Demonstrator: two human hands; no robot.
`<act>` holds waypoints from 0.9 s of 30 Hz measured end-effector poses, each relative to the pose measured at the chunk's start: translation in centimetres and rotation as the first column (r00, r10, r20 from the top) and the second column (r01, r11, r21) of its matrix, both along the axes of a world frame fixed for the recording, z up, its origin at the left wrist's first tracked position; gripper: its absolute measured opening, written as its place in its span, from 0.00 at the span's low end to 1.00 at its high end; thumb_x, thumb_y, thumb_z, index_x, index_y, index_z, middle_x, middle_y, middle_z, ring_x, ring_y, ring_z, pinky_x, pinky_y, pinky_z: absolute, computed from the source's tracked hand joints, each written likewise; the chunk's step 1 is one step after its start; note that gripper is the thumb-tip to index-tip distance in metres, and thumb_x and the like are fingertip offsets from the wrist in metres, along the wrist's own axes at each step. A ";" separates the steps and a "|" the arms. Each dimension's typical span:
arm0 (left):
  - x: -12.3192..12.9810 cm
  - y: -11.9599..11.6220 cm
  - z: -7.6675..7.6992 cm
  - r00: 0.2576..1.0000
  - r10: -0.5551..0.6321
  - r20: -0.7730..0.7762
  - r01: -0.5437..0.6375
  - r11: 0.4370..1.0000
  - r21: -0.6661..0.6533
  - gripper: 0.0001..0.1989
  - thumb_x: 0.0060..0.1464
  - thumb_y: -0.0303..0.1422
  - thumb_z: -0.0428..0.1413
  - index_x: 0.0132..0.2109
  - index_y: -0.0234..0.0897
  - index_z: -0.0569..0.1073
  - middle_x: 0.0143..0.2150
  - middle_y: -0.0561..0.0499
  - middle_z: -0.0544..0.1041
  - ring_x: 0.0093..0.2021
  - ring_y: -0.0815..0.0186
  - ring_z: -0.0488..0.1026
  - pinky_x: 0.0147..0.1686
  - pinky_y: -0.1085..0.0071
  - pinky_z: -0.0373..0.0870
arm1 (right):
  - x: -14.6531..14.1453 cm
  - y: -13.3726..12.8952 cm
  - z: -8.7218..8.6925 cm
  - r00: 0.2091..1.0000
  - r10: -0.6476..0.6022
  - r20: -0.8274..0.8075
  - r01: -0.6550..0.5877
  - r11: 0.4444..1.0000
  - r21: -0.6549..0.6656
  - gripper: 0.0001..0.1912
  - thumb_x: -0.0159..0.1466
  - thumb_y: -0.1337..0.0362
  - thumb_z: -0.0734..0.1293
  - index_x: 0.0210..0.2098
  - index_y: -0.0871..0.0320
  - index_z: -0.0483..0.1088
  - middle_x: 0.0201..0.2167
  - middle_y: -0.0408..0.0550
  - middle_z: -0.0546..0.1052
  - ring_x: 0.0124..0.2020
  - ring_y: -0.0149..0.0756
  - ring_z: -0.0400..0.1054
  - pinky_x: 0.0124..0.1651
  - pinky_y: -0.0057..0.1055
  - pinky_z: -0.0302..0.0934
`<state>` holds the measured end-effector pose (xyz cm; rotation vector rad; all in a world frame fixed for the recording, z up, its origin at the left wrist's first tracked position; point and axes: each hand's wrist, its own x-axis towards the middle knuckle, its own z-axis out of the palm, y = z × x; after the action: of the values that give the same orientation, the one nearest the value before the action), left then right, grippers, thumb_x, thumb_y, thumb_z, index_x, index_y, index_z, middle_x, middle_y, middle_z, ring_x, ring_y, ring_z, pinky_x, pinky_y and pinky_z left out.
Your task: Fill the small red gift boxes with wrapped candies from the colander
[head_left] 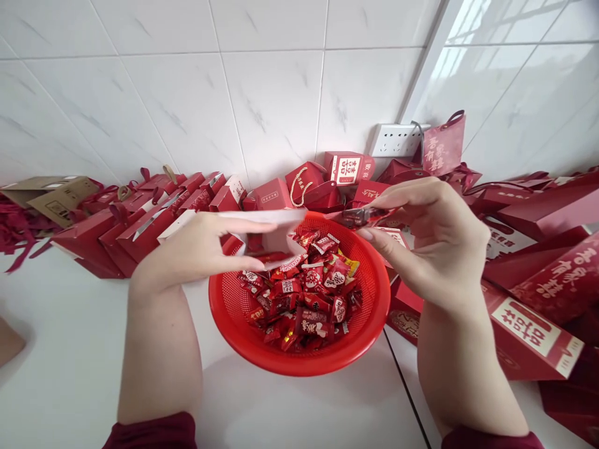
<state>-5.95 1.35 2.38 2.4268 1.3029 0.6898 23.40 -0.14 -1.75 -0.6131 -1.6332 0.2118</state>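
Observation:
My left hand (201, 249) grips a small open gift box (269, 218) with a pale inside, slightly blurred and tilted over the basket's left side. Some red pieces show within it, though I cannot tell whether they lie in the box or behind it. Between the thumb and fingers of my right hand (425, 231) is a shiny dark wrapped candy (358, 217), held above the basket's far right rim. Below both hands stands a red plastic basket (299, 366), with a heap of red-wrapped candies (311, 293) in it and a few yellow wrappers among them.
Several red gift boxes (107, 249) stand in a row at the left, beside a brown box (60, 193). More red boxes (533, 337) crowd the right side and the wall. A white power strip (395, 140) leans at the tiled wall behind the white table (154, 399).

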 end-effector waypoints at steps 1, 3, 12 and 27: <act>0.6 0.0 0.1 0.994 -0.078 -0.073 0.074 0.995 -0.065 0.26 0.48 0.42 0.68 0.56 0.56 0.77 0.55 0.56 0.79 0.42 0.58 0.80 0.41 0.66 0.76 | -0.1 0.0 -0.1 1.000 0.016 0.005 -0.016 1.000 -0.004 0.15 0.59 0.69 0.74 0.44 0.48 0.73 0.41 0.46 0.75 0.42 0.43 0.72 0.42 0.45 0.70; 1.7 -0.1 0.1 0.962 -0.237 -0.133 0.205 0.954 -0.219 0.27 0.52 0.38 0.66 0.59 0.58 0.74 0.56 0.58 0.78 0.37 0.63 0.80 0.35 0.71 0.75 | -0.2 0.0 -0.1 0.999 0.042 0.024 -0.042 0.999 -0.006 0.15 0.60 0.70 0.73 0.44 0.48 0.73 0.41 0.46 0.75 0.43 0.44 0.73 0.43 0.46 0.70; 3.0 0.4 -1.0 0.920 -0.374 0.113 0.388 0.910 -0.147 0.28 0.54 0.35 0.65 0.61 0.55 0.72 0.61 0.55 0.75 0.62 0.54 0.71 0.58 0.64 0.71 | -0.7 -1.4 0.2 0.997 -0.040 -0.072 0.061 0.945 0.321 0.23 0.55 0.71 0.75 0.50 0.50 0.75 0.36 0.48 0.76 0.38 0.47 0.74 0.35 0.46 0.70; 3.1 2.2 -3.0 0.943 -0.265 0.199 0.304 0.931 -0.203 0.32 0.53 0.37 0.65 0.64 0.49 0.69 0.63 0.51 0.73 0.61 0.55 0.71 0.60 0.62 0.69 | -4.0 1.5 -2.4 0.760 -0.253 0.599 0.119 0.959 0.255 0.08 0.69 0.70 0.64 0.43 0.57 0.75 0.50 0.56 0.77 0.51 0.47 0.71 0.50 0.47 0.67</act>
<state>-2.82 3.54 -0.59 2.2498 0.8845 0.6098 19.35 1.36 -4.17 -0.7304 -2.1858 -0.3524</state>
